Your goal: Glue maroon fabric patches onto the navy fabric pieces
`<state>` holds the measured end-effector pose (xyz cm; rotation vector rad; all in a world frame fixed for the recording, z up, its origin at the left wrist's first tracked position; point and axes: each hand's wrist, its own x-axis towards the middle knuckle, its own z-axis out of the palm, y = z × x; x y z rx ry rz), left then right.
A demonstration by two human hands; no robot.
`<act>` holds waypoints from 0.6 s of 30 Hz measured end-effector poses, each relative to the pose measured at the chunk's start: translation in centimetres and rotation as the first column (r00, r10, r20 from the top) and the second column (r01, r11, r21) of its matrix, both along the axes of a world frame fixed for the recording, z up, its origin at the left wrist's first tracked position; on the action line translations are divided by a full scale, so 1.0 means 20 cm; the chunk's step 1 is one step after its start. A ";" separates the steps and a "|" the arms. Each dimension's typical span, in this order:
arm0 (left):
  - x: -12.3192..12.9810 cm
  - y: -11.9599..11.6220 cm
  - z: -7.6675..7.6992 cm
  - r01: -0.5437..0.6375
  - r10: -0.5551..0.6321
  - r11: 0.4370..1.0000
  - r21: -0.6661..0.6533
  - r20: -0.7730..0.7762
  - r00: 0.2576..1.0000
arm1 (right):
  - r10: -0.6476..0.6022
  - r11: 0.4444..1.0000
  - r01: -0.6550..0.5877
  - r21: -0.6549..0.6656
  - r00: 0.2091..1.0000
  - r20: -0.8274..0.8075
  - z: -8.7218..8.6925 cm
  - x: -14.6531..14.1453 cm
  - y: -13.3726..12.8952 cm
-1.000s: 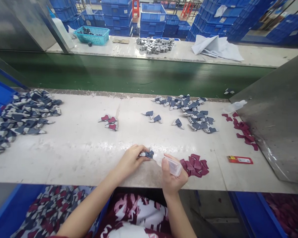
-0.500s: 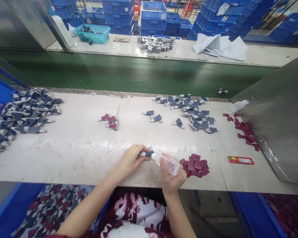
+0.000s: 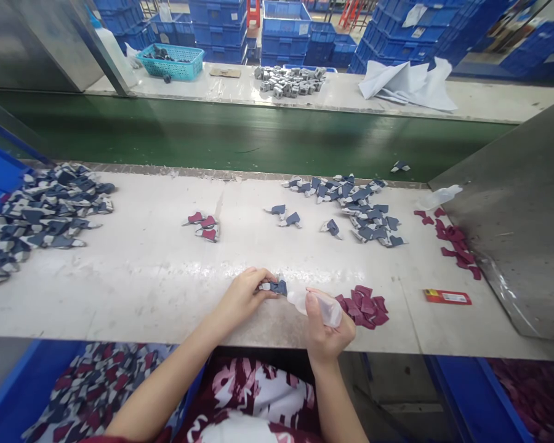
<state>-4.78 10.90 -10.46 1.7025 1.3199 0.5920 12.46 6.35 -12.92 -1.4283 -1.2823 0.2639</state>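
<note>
Along the front edge of the white work table (image 3: 120,301), a small navy-and-white fabric piece (image 3: 277,287) is pinched by the closed fingers of the left hand (image 3: 244,296), while a clear plastic squeeze bottle (image 3: 317,306) is gripped in the curled right hand (image 3: 327,335), with its nozzle end held right up by the piece. Whether anything is coming out of it can't be told from this view, tbh. The piece looks small and angular, with a dark navy face and pale edging, though much of it is hidden by the fingers. As for what's piled up where, a big heap of patterned navy, white and maroon pieces (image 3: 41,215) is stacked at the left end, and more patterned pieces (image 3: 92,387) are seen in a blue crate (image 3: 32,375) below the table edge. Loose navy pieces (image 3: 364,212) are spread mid-table, three maroon-and-white pieces (image 3: 203,227) are set apart from them, and a small pile of maroon pieces (image 3: 362,307) is laid just beside the right hand. Which of these lots count as finished can't really be told from the picture.
</note>
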 end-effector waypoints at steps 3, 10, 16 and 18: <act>0.00 0.00 0.00 0.005 -0.005 1.000 0.003 -0.008 1.000 | -0.022 0.999 0.021 0.027 0.999 0.039 0.01 0.01 0.00; -0.01 0.00 -0.01 0.009 -0.008 1.000 0.018 -0.019 1.000 | -0.095 0.995 0.096 0.020 0.994 -0.050 -0.02 0.04 -0.03; -0.01 -0.01 0.00 0.045 -0.039 0.994 0.099 -0.062 0.997 | -0.087 0.996 0.065 -0.066 0.907 -0.412 -0.02 0.10 0.00; -0.03 -0.01 0.00 0.063 -0.048 0.989 0.136 -0.110 0.993 | 0.007 0.998 -0.033 -0.050 0.893 -0.450 -0.01 0.12 0.04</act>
